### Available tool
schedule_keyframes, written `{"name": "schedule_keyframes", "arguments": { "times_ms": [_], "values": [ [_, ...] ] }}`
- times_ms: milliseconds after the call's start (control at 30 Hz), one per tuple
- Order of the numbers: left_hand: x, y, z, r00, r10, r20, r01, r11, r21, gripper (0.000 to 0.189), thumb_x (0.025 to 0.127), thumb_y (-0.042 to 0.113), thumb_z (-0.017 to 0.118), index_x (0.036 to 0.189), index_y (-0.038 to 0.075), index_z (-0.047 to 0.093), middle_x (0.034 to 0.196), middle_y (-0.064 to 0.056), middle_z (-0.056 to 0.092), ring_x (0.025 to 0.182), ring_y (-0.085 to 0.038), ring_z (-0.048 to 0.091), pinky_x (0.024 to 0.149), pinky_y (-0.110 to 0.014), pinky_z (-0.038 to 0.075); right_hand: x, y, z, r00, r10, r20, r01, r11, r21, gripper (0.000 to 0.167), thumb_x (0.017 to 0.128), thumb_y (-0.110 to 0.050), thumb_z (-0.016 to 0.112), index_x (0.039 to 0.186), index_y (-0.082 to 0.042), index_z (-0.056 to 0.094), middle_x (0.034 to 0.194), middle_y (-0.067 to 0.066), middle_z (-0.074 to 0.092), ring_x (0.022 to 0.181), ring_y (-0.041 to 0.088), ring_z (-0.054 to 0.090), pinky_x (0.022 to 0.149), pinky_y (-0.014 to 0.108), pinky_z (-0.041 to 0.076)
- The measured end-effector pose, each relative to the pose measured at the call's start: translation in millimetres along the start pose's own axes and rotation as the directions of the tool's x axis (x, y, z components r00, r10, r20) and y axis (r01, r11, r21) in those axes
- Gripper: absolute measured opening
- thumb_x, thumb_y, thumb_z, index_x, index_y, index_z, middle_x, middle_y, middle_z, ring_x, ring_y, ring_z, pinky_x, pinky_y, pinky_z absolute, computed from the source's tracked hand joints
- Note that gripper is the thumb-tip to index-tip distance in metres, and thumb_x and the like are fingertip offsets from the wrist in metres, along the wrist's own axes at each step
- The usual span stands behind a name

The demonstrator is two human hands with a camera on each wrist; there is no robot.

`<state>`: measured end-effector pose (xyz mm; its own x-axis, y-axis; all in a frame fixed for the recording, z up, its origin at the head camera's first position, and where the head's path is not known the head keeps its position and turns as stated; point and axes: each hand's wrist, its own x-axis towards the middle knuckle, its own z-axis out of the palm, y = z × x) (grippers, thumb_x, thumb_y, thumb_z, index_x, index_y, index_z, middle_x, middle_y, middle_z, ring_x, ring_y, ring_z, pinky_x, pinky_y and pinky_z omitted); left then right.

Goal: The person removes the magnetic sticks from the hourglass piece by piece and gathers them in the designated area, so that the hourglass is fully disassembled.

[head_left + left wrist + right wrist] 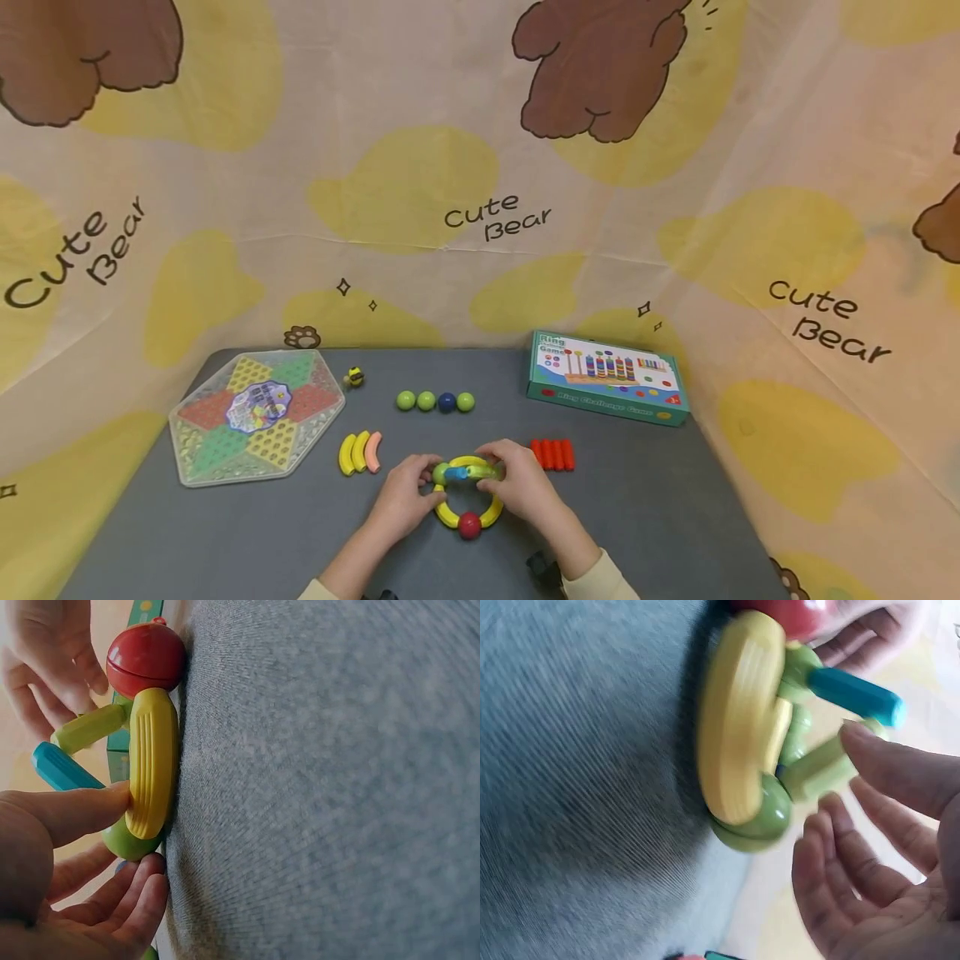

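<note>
A ring of yellow curved pieces (154,761) joined by balls lies on the grey table, with a red ball (469,526) at its near side. My left hand (405,496) holds the ring's left side: the thumb is on a yellow piece's end and the fingertips are at a green ball (133,841). From that ball a blue stick (66,766) slants up. Opposite it, a light green stick (825,771) rises from another green ball (754,821). My right hand (523,482) has thumb and index finger on either side of the light green stick near its free end; the other fingers are spread.
Beyond the ring lie a row of green balls and a blue ball (446,402). Loose yellow and pink curved pieces (372,452) are at left, red sticks (552,455) at right. A star-patterned game board (258,417), a toy bee (354,377) and a green game box (607,379) stand farther back.
</note>
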<state>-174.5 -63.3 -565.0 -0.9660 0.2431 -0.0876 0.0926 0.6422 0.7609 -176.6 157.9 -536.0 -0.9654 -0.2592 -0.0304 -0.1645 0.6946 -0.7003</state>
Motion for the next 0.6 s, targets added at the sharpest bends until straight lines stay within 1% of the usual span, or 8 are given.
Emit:
{"name": "schedule_keyframes", "arguments": {
  "times_ms": [67,133,300,367,467,600],
  "values": [
    [0.2,-0.8,0.5,1.000,0.005,0.002,-0.005,1.000,-0.007,0.046,0.079,0.010,0.085,0.122,0.007,0.067,0.106,-0.003,0.063,0.095,-0.017,0.060,0.084,-0.039,0.054,1.1,-0.6,5.1,1.000,0.009,0.016,-0.009,0.999,-0.045,0.040,0.081,-0.014,0.085,0.118,-0.014,0.073,0.109,0.000,0.068,0.098,0.017,0.057,0.085,0.037,0.053],
    [0.4,-2.4,1.4,1.000,0.008,0.004,-0.008,1.000,-0.011,0.046,0.079,0.010,0.085,0.122,0.007,0.067,0.106,-0.002,0.064,0.095,-0.016,0.060,0.084,-0.039,0.055,1.4,-1.1,9.3,1.000,-0.001,0.012,0.002,0.996,-0.088,0.037,0.080,-0.013,0.086,0.115,-0.015,0.074,0.107,-0.001,0.068,0.096,0.016,0.056,0.084,0.036,0.051],
    [1.0,-6.2,3.4,1.000,0.018,0.004,-0.018,1.000,-0.021,0.046,0.080,0.011,0.085,0.122,0.008,0.068,0.108,-0.002,0.064,0.096,-0.016,0.061,0.085,-0.038,0.055,1.1,0.6,14.4,0.997,-0.062,-0.055,0.051,0.982,-0.183,0.024,0.078,-0.010,0.086,0.101,-0.013,0.077,0.097,-0.002,0.070,0.089,0.017,0.058,0.081,0.035,0.049],
    [1.1,-6.6,3.8,1.000,0.020,0.001,-0.020,1.000,-0.020,0.046,0.080,0.011,0.085,0.122,0.008,0.068,0.108,-0.002,0.064,0.096,-0.016,0.061,0.085,-0.038,0.055,1.1,1.6,14.8,0.994,-0.078,-0.081,0.060,0.975,-0.213,0.022,0.079,-0.011,0.086,0.099,-0.013,0.078,0.096,-0.002,0.072,0.087,0.017,0.060,0.081,0.036,0.050],
    [1.1,-6.5,3.8,1.000,0.015,-0.001,-0.016,1.000,-0.020,0.046,0.079,0.010,0.085,0.122,0.008,0.068,0.107,-0.003,0.064,0.095,-0.016,0.061,0.085,-0.039,0.055,1.8,3.0,15.3,0.990,-0.089,-0.108,0.063,0.973,-0.224,0.022,0.079,-0.013,0.086,0.099,-0.013,0.078,0.095,-0.001,0.073,0.084,0.018,0.061,0.079,0.036,0.051],
    [1.6,-5.5,2.7,1.000,0.001,0.001,-0.001,1.000,-0.017,0.047,0.079,0.010,0.086,0.122,0.008,0.068,0.107,-0.003,0.064,0.095,-0.016,0.061,0.085,-0.039,0.055,3.1,4.5,16.2,0.988,-0.075,-0.135,0.046,0.978,-0.204,0.022,0.081,-0.014,0.085,0.101,-0.011,0.077,0.095,0.000,0.074,0.082,0.016,0.063,0.077,0.033,0.055]
  ]
}}
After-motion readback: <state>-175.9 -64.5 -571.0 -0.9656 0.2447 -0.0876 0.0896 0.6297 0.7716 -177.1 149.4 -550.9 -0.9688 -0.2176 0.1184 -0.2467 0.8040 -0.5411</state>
